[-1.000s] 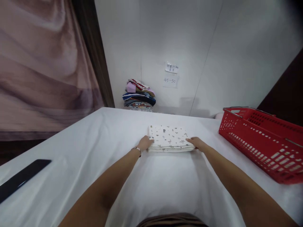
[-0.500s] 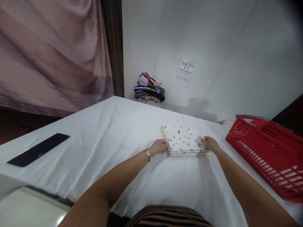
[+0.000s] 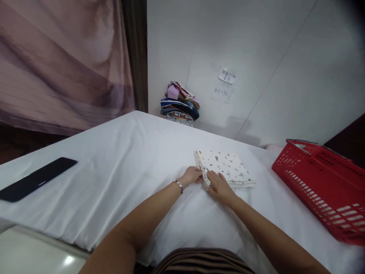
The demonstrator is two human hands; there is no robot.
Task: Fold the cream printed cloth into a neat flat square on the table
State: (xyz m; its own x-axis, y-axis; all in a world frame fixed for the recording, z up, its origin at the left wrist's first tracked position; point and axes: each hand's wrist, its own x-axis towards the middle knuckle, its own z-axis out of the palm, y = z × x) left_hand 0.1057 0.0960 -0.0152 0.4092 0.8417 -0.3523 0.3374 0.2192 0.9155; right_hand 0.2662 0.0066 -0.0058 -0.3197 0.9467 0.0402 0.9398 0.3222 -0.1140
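Note:
A folded white cloth (image 3: 228,163) with small dark printed motifs lies flat in several layers on the white-covered table. At its left edge, my left hand (image 3: 191,176), with a bracelet at the wrist, has its fingers closed on the layers; part of the fingertips is hidden. My right hand (image 3: 221,187) rests on the cloth's near left corner, its fingers stretched out over the top layer. The two hands are close together, a small gap between them.
A red plastic basket (image 3: 322,186) with a metal handle stands on the right. A dark flat panel (image 3: 37,179) lies at the left. Stacked folded fabrics (image 3: 180,104) sit by the wall at the far edge, near paper notes (image 3: 224,85). A curtain (image 3: 62,64) hangs behind.
My right hand has left the cloth's right edge and moved left to its near left corner. My left hand stays at the left edge. The view has shifted slightly.

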